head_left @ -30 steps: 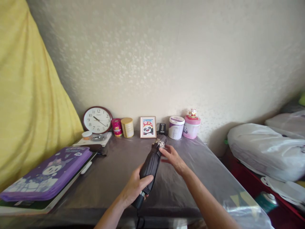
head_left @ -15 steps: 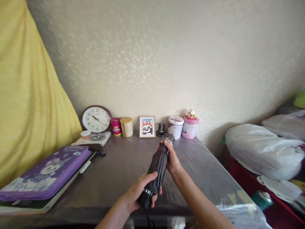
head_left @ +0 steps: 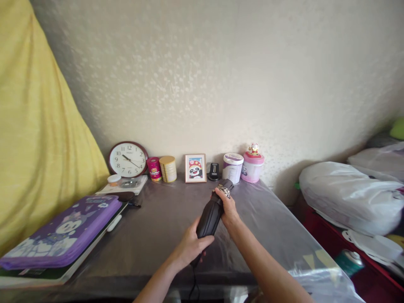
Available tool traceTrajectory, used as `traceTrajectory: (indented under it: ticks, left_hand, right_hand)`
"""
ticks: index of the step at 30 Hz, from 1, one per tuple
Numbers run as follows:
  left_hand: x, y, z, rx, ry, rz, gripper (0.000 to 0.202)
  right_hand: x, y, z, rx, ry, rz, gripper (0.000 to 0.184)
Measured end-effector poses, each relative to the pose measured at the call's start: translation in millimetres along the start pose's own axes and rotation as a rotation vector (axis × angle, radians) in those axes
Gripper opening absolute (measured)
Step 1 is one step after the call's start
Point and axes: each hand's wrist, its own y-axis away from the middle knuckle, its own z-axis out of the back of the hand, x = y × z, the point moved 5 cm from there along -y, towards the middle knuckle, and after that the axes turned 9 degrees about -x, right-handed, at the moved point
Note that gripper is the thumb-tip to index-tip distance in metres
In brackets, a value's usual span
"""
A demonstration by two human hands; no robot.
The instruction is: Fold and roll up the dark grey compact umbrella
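A folded black umbrella is held at a slant above the covered table, its far end pointing away and to the right. My left hand is closed round the near handle end, thumb across the top, and hides most of the handle. A thin dark cord dangles below that end. My right hand grips the far part, beside a patterned light-and-dark band that shows above the thumb. Some of its fingers are hidden behind the umbrella.
Along the wall stand a clock, a pink can, a yellow can, a framed panda picture and white and pink tubs. A purple case lies left. White bags fill the right side.
My left hand has shifted up the umbrella, now covering the handle's end. The umbrella has turned in my hands, showing a smoother side. My right hand stays near the band.
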Motion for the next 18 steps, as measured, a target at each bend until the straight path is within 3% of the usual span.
traceTrajectory:
  ticks: [2, 5, 10, 18]
  left_hand:
    - [0, 2, -2.5, 0.090, 0.134, 0.116, 0.065]
    - [-6, 5, -8.6, 0.171, 0.306, 0.151, 0.063]
    - [-9, 1, -15.2, 0.141, 0.361, 0.128, 0.053]
    - [-15, -7, -21.8, -0.049, 0.210, 0.119, 0.055]
  right_hand:
    - [3, -1, 0, 0.027, 0.011, -0.029, 0.023]
    - [6, -2, 0, 0.122, 0.031, -0.090, 0.027]
    - [16, -9, 8, 0.359, 0.066, -0.128, 0.042]
    - [31, -32, 59, 0.141, 0.429, 0.007, 0.048]
